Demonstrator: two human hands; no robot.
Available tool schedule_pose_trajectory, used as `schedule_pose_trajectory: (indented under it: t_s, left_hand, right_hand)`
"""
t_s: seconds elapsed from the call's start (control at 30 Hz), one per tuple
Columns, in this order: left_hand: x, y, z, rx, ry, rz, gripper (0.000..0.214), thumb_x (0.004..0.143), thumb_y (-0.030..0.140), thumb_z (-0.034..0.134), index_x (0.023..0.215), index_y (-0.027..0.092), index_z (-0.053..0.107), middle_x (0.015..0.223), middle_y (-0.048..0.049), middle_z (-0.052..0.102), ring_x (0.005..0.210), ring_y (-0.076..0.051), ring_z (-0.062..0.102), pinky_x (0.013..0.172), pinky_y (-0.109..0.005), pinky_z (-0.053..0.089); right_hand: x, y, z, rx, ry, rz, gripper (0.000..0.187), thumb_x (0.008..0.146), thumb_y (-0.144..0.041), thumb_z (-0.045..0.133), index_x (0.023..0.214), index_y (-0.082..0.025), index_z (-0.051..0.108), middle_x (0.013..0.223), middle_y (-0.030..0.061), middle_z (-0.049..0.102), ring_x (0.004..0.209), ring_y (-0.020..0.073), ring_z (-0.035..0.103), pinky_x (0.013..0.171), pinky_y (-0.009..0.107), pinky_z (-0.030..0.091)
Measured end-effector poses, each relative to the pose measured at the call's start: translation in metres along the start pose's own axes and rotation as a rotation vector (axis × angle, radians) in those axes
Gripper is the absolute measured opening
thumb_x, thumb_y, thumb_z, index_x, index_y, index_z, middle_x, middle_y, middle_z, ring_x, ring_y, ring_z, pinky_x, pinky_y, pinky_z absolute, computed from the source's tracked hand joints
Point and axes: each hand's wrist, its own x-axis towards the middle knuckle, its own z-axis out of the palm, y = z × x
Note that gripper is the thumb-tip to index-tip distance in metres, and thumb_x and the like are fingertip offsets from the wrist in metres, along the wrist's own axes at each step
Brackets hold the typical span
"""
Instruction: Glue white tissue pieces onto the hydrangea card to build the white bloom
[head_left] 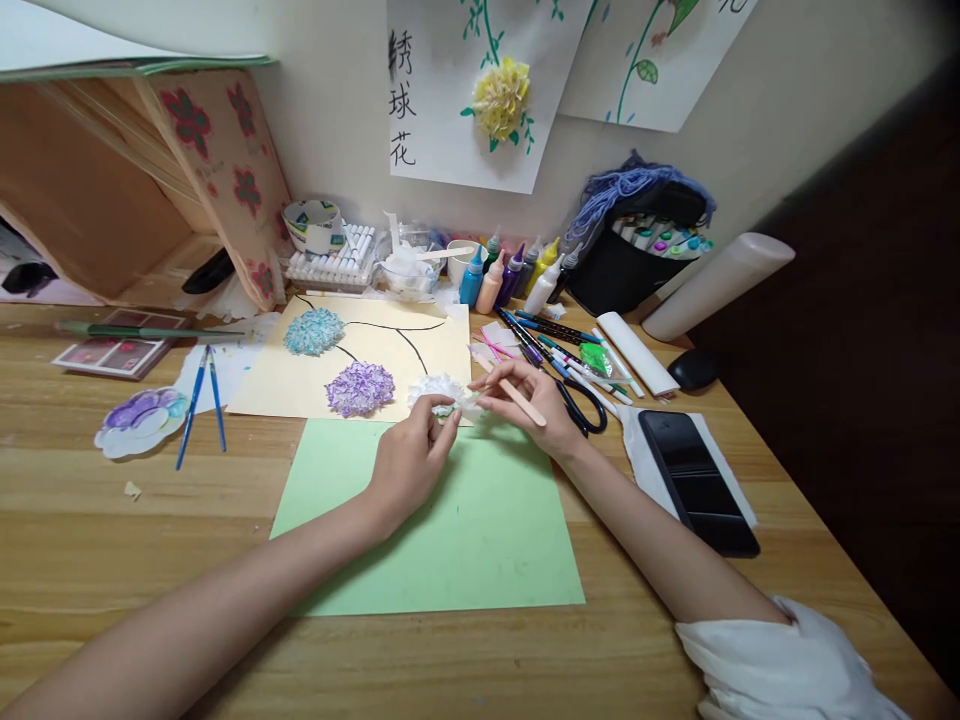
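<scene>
My right hand [536, 405] is closed around a flat wooden craft stick [525, 404], which slants out between its fingers. A small white scrap [470, 408] shows at its fingertips, between the two hands. My left hand [412, 455] is closed with thumb and forefinger together; what they pinch, if anything, is hidden. Just behind the hands, a white crumpled-paper flower [435, 386] lies on a cream sheet [277, 385], partly covered by my fingers. The same sheet bears a purple flower [360, 388], a blue flower [313, 331] and drawn black stems. Both hands are above a green sheet [435, 540].
Paint bottles [489, 282], a plastic tub [409, 275] and boxed markers [337, 262] line the wall. Pens and black-handled scissors [589, 408] lie right, beside a phone [697, 480]. Two brushes [196, 405] and a stained palette [142, 418] are left.
</scene>
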Motion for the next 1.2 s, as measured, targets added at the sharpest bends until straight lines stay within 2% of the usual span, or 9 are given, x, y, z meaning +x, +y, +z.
schedule_pose_trajectory:
  t_s: [0.17, 0.3, 0.5, 0.6, 0.7, 0.8, 0.9, 1.07, 1.2]
  left_hand:
    - [-0.003, -0.004, 0.002, -0.029, -0.03, 0.017, 0.02, 0.088, 0.036, 0.042, 0.086, 0.02, 0.053, 0.053, 0.0074, 0.041, 0.049, -0.009, 0.041, 0.052, -0.021, 0.028]
    - [-0.006, -0.004, 0.003, 0.036, -0.059, 0.015, 0.02, 0.087, 0.035, 0.044, 0.082, 0.019, 0.055, 0.051, 0.0066, 0.043, 0.048, -0.01, 0.042, 0.052, -0.022, 0.027]
    - [-0.003, -0.003, 0.002, 0.105, -0.053, -0.014, 0.021, 0.084, 0.034, 0.047, 0.078, 0.018, 0.059, 0.052, 0.0048, 0.047, 0.049, -0.01, 0.043, 0.051, -0.022, 0.025]
    - [-0.002, -0.002, 0.001, 0.114, -0.049, -0.033, 0.021, 0.084, 0.034, 0.047, 0.077, 0.019, 0.06, 0.052, 0.0045, 0.048, 0.048, -0.01, 0.043, 0.051, -0.022, 0.025]
    - [-0.003, -0.001, 0.002, 0.134, -0.044, -0.03, 0.02, 0.082, 0.033, 0.048, 0.073, 0.019, 0.059, 0.052, 0.0043, 0.049, 0.049, -0.01, 0.044, 0.05, -0.022, 0.026]
    - [-0.005, -0.001, 0.003, 0.154, -0.033, -0.016, 0.017, 0.079, 0.031, 0.051, 0.067, 0.019, 0.054, 0.052, 0.0044, 0.051, 0.049, -0.009, 0.045, 0.051, -0.022, 0.026]
    - [-0.005, -0.001, 0.004, 0.161, -0.038, -0.013, 0.014, 0.076, 0.028, 0.051, 0.065, 0.019, 0.052, 0.052, 0.0044, 0.052, 0.049, -0.009, 0.046, 0.052, -0.022, 0.027]
    - [-0.004, 0.001, 0.002, 0.158, -0.045, -0.037, 0.014, 0.076, 0.028, 0.051, 0.065, 0.019, 0.053, 0.052, 0.0043, 0.051, 0.049, -0.01, 0.045, 0.051, -0.022, 0.026]
    - [-0.001, 0.0, 0.001, 0.139, -0.041, -0.055, 0.019, 0.079, 0.032, 0.049, 0.069, 0.019, 0.057, 0.051, 0.0042, 0.05, 0.049, -0.01, 0.045, 0.051, -0.022, 0.026]
  right_hand:
    - [-0.007, 0.012, 0.008, -0.06, -0.036, -0.041, 0.02, 0.07, -0.027, 0.072, 0.082, -0.02, 0.057, 0.087, 0.0045, 0.069, 0.08, 0.0168, 0.066, 0.074, 0.03, 0.054]
    - [-0.009, 0.015, -0.002, -0.505, 0.001, -0.219, 0.007, 0.079, -0.025, 0.062, 0.075, -0.019, 0.059, 0.074, 0.0024, 0.068, 0.067, 0.0143, 0.063, 0.064, 0.025, 0.049]
    - [-0.005, 0.018, -0.019, -1.05, 0.118, -0.451, 0.021, 0.085, -0.021, 0.05, 0.066, -0.019, 0.059, 0.058, 0.0014, 0.063, 0.053, 0.0128, 0.058, 0.054, 0.023, 0.042]
    - [-0.006, 0.016, -0.017, -1.028, 0.162, -0.579, 0.018, 0.084, -0.019, 0.051, 0.067, -0.019, 0.058, 0.06, 0.0026, 0.064, 0.056, 0.0146, 0.06, 0.057, 0.025, 0.045]
    - [-0.01, 0.014, -0.01, -0.854, -0.012, -0.682, 0.009, 0.081, -0.02, 0.055, 0.074, -0.022, 0.059, 0.071, 0.0028, 0.068, 0.068, 0.0161, 0.064, 0.066, 0.028, 0.05]
    - [-0.011, 0.015, -0.002, -0.773, -0.201, -0.634, 0.003, 0.081, -0.022, 0.057, 0.08, -0.023, 0.059, 0.078, 0.0029, 0.069, 0.077, 0.0169, 0.063, 0.072, 0.03, 0.051]
    - [-0.01, 0.016, -0.003, -0.847, -0.246, -0.605, 0.007, 0.084, -0.023, 0.055, 0.078, -0.021, 0.059, 0.074, 0.0032, 0.068, 0.076, 0.017, 0.062, 0.07, 0.03, 0.049]
    - [-0.009, 0.018, -0.016, -1.043, -0.079, -0.672, 0.021, 0.084, -0.023, 0.052, 0.064, -0.02, 0.057, 0.057, 0.0014, 0.061, 0.057, 0.0147, 0.056, 0.055, 0.027, 0.042]
    - [-0.016, 0.015, -0.019, -0.82, 0.1, -0.702, 0.033, 0.09, -0.025, 0.038, 0.066, -0.02, 0.058, 0.054, 0.0013, 0.058, 0.053, 0.0141, 0.055, 0.056, 0.028, 0.042]
